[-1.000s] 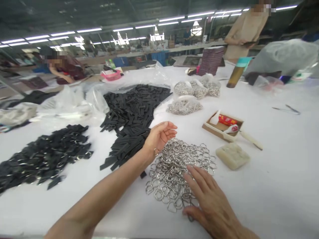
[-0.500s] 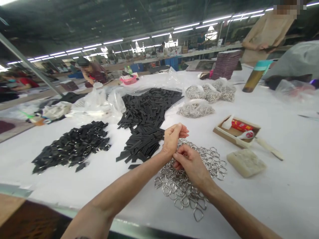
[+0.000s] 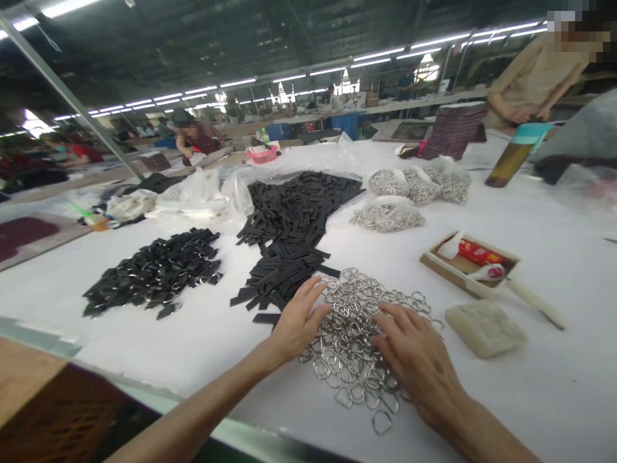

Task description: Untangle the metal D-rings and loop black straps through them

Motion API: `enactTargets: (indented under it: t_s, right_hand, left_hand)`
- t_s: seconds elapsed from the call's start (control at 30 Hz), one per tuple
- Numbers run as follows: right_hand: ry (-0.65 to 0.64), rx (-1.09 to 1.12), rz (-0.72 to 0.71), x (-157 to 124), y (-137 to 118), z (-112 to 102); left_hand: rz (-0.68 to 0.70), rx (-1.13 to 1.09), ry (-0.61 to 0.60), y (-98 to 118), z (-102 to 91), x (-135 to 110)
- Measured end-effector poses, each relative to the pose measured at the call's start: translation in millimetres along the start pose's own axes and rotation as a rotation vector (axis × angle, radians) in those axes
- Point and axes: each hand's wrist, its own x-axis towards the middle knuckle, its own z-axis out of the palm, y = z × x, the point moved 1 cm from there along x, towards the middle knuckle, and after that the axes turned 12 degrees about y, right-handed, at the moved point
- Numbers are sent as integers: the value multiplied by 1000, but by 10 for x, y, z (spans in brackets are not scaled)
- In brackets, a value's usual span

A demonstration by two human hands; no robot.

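Silver D-rings (image 3: 354, 315) lie in a loose heap on the white table. My left hand (image 3: 299, 321) is at the heap's left edge, fingers apart, with no object seen in it. On the heap's right side, my right hand (image 3: 414, 354) spreads over the rings, fingers bent a little and apart. Whether its fingertips touch the rings is hard to tell. Beyond my left hand is a pile of flat black strips (image 3: 294, 218). Farther left sits a second pile, black tabs fitted with metal rings (image 3: 154, 270).
Clear bags of metal rings (image 3: 388, 215) lie behind the heap. To the right are a small box (image 3: 446, 273) holding a red tube, a pale block (image 3: 486, 328) and a bottle (image 3: 515, 157). A person (image 3: 535, 77) stands across the table; others sit far left.
My hands were close together above the rings with the right fingers pinched. Now they have moved apart to either side of the heap and opened. The view has shifted slightly.
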Motion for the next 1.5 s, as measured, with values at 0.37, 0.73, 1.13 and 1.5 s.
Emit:
enactTargets:
  t_s: [0.37,0.73,1.13,1.5]
  right_hand:
    - [-451,259,-395,-251,-426,168]
    - [-204,227,-439,-188,-354,190]
    - [-298,222,-468,-260,-388,187]
    - [-347,163,-232,46,-311,216]
  left_hand:
    - [94,371,-52,-42,455,275]
    - [85,183,93,-174,338,575]
    - [106,102,55,-116,486,621]
    - [94,-27,67,57,684,474]
